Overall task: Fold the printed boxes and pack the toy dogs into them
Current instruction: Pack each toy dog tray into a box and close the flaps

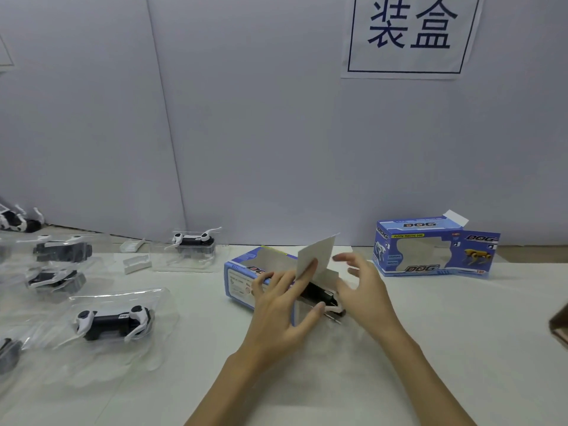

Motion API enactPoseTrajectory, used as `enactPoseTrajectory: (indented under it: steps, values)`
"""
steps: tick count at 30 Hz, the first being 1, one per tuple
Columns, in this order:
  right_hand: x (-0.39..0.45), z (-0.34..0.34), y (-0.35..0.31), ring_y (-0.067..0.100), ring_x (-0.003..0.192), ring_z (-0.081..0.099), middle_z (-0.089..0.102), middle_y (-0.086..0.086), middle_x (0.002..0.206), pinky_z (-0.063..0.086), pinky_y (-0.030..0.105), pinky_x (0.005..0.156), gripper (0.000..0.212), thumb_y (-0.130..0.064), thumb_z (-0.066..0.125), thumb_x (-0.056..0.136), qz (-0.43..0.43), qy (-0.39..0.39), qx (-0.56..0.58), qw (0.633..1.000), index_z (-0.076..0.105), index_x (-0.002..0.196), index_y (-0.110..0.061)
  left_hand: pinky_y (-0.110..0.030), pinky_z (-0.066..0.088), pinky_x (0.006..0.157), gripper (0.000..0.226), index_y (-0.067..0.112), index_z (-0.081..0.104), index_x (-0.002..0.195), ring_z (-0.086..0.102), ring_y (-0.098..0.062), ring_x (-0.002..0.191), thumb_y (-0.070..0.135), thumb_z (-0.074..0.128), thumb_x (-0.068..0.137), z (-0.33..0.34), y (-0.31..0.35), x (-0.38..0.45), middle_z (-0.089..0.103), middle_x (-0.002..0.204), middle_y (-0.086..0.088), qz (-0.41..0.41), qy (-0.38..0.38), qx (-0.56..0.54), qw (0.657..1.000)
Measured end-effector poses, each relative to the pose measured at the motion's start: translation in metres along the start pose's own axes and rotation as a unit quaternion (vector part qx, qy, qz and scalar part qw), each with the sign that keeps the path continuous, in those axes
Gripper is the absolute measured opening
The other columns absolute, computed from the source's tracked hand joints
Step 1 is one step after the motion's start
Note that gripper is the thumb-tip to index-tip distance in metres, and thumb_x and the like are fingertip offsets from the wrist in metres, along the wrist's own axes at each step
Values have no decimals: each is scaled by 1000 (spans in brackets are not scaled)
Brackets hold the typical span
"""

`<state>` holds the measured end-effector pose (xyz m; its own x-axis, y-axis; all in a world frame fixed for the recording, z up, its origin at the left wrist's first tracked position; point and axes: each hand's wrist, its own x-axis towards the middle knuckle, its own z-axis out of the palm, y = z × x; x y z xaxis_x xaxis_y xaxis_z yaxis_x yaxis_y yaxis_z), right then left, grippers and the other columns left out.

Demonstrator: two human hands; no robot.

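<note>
A white table (430,333) fills the lower frame, backed by pale grey wall panels (246,118) with a paper sign (410,35) bearing two dark blue characters at the upper right. At centre a blue printed box (242,278) lies on its side, its near end open and a white flap (316,253) standing up. The left hand (282,312) grips that end, fingers curled over the top edge with one fingertip against the flap. The right hand (362,287) hovers just beside the opening, fingers spread and loosely bent, holding nothing. A black-and-white toy dog (322,298) sits partly inside the box, mostly hidden by the hands and flap. A second box (433,250) stands at right centre against the wall, one top flap raised. Along the left, more toy dogs in clear plastic shells (113,321) lie scattered; several are cut off at the frame edge and glare blurs them. A brown shape (561,327) at the right edge is too cropped to make out.
</note>
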<state>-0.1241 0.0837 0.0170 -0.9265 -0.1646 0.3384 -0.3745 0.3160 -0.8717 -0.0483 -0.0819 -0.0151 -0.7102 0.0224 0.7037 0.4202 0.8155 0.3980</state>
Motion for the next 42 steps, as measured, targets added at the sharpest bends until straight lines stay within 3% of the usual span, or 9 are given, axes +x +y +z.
enactPoseTrajectory:
  steps: [4,8,19,23,26,31,34,38,42]
  values:
    - [8,-12,-6,21,110,61,65,12,124,48,41,101,33,4,51,94,107,85,251,958,67,112,-19,-33,9,120,100,37,25,163,40,-3,128,80,63,81,-6,0,1,49,124,19,-42,14,-18,999]
    - [10,-19,2,21,112,64,69,18,125,43,37,109,40,3,44,97,176,-30,300,937,64,128,-12,-39,13,122,99,35,30,162,42,-3,127,64,73,77,-4,8,5,52,121,15,-72,53,-42,995]
    - [7,-6,21,5,115,68,74,-9,124,53,18,95,31,-19,62,103,18,-128,124,984,64,134,-21,-52,27,118,75,40,37,156,32,10,131,7,48,90,-7,14,7,47,139,30,-94,50,-103,989]
    - [6,-1,22,12,92,74,78,-10,101,62,31,85,18,-27,68,100,6,-87,106,991,71,117,-30,-46,32,115,81,36,41,155,37,8,129,-3,48,85,-5,14,7,42,141,34,-52,72,-86,992]
    - [6,5,22,2,69,63,75,-12,85,52,17,66,5,-25,72,97,-30,-30,94,995,75,98,-30,-46,39,111,83,31,46,154,44,1,131,-8,44,81,-6,12,9,48,142,32,-39,96,-103,989]
    - [4,6,12,6,57,44,64,-5,67,39,24,56,26,-39,74,92,-49,86,87,991,69,82,-16,-48,39,116,70,44,33,160,39,-21,145,31,63,98,-10,17,10,43,156,15,-30,47,-154,987]
    - [5,-3,7,11,60,48,66,-2,68,42,33,59,26,-38,78,90,-41,132,121,983,71,81,-14,-34,26,123,107,40,17,164,23,-22,156,61,82,82,-12,14,9,23,167,9,8,5,-125,992]
    - [5,-12,-4,12,55,35,49,-4,54,35,25,55,28,-40,79,89,-50,152,158,974,72,80,-14,-32,51,108,102,46,25,156,46,-17,143,34,91,79,-15,12,17,42,154,12,-14,77,-201,976]
    - [-3,-13,-26,11,79,67,72,-11,84,54,24,69,19,-45,67,93,-80,141,217,963,73,98,-28,-36,61,92,95,33,26,143,61,-22,128,43,92,76,-23,10,21,57,142,9,-89,137,-315,935]
